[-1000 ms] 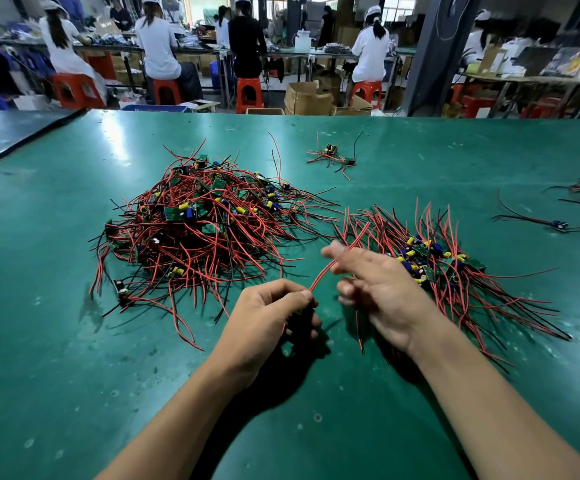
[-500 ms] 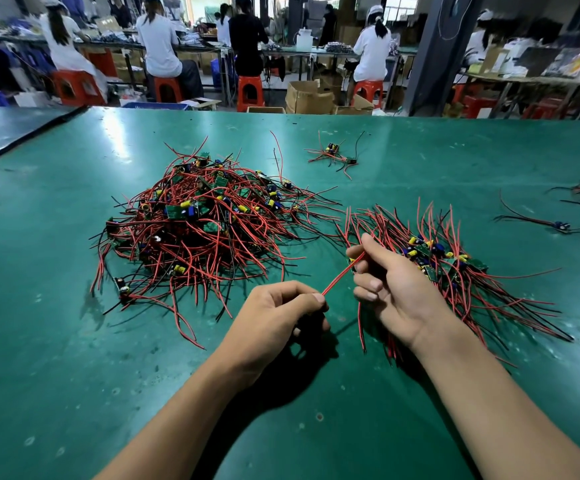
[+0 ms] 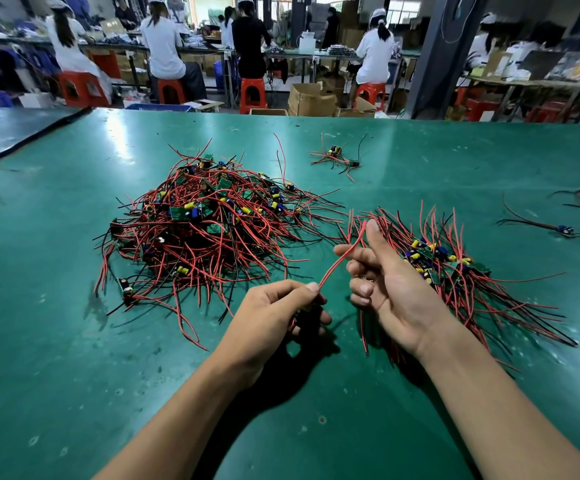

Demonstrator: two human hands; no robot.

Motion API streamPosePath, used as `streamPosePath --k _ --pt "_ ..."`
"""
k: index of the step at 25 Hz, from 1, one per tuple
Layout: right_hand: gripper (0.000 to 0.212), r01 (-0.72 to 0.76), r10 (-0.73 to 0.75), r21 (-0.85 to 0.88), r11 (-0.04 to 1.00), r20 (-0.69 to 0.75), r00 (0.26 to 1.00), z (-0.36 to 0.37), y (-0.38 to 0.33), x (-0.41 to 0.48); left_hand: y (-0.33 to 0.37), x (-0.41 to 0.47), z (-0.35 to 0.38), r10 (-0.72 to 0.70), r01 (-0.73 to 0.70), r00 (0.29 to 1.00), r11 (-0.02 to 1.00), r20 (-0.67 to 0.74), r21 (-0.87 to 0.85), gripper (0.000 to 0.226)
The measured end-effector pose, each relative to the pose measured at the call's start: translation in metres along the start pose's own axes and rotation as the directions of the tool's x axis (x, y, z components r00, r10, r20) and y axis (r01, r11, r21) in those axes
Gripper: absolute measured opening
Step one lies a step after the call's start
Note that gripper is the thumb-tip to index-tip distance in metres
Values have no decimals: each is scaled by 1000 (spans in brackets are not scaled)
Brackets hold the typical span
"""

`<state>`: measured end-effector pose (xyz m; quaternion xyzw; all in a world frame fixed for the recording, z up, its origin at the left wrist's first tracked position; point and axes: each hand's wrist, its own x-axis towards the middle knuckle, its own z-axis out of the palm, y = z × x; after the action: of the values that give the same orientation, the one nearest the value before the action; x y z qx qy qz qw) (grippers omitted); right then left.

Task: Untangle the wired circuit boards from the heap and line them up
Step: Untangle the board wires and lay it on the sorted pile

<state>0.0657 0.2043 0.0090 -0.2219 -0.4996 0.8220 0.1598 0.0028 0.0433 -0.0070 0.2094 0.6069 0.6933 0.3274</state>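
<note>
Our left hand [image 3: 274,313] pinched the near end of a red wire [image 3: 334,269], which slanted up and right into the thumb-and-forefinger hold of our right hand [image 3: 392,289]; the lined-up row [image 3: 454,268] lay just beyond that hand, the heap [image 3: 205,223] farther left.

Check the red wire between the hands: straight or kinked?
Nearly straight, with one gentle bend. The red wire runs clear of the table from the left hand pinch up between the right hand thumb and forefinger.
</note>
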Motion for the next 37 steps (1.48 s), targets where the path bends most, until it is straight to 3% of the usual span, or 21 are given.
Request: streamPosePath --k 4,8,10,13,15,18,20,26,28,31,34,37 --pt "61 -24 24 -41 999 -10 1000 0 1 0 3 1 -1 -44 41 999 989 -15 -143 25" --pt "31 -4 4 -134 991 0 1000 -3 7 1 8 1 -6 -48 48 999 979 6 -199 17" --pt "17 -2 11 -172 985 52 999 0 11 -1 13 1 -9 -11 15 1000 982 19 -189 23" --pt "14 32 19 -250 968 199 980 5 16 -8 19 0 -9 38 -34 999 968 11 -249 39" --pt "4 183 -30 -473 862 312 950 8 19 -13 19 1 -8 43 -49 999 954 -26 -295 42" --pt "22 377 -180 -684 625 344 921 14 26 -18 16 1 -7 26 -43 998 944 -59 -328 37" --pt "29 438 -257 -659 611 359 897 17 29 -20 15 1 -7 15 -38 998 936 -68 -349 36" --pt "34 471 -372 -525 709 290 882 17 22 -19 17 -3 -7 38 -69 993 960 -115 -270 27" --pt "28 427 -332 -379 821 293 897 18 23 -18 16 -3 -7 45 -75 993 958 -111 -276 28" --pt "19 226 -191 -93 970 292 937 23 19 -19 15 -1 -8 63 -77 997 945 -55 -317 37" --pt "20 72 -74 15 997 322 944 20 10 -21 14 -1 -9 52 -35 998 936 40 -351 43" --pt "23 -13 11 6 1000 323 946 15 5 -23 15 -2 -7 4 43 993 913 114 -405 20"
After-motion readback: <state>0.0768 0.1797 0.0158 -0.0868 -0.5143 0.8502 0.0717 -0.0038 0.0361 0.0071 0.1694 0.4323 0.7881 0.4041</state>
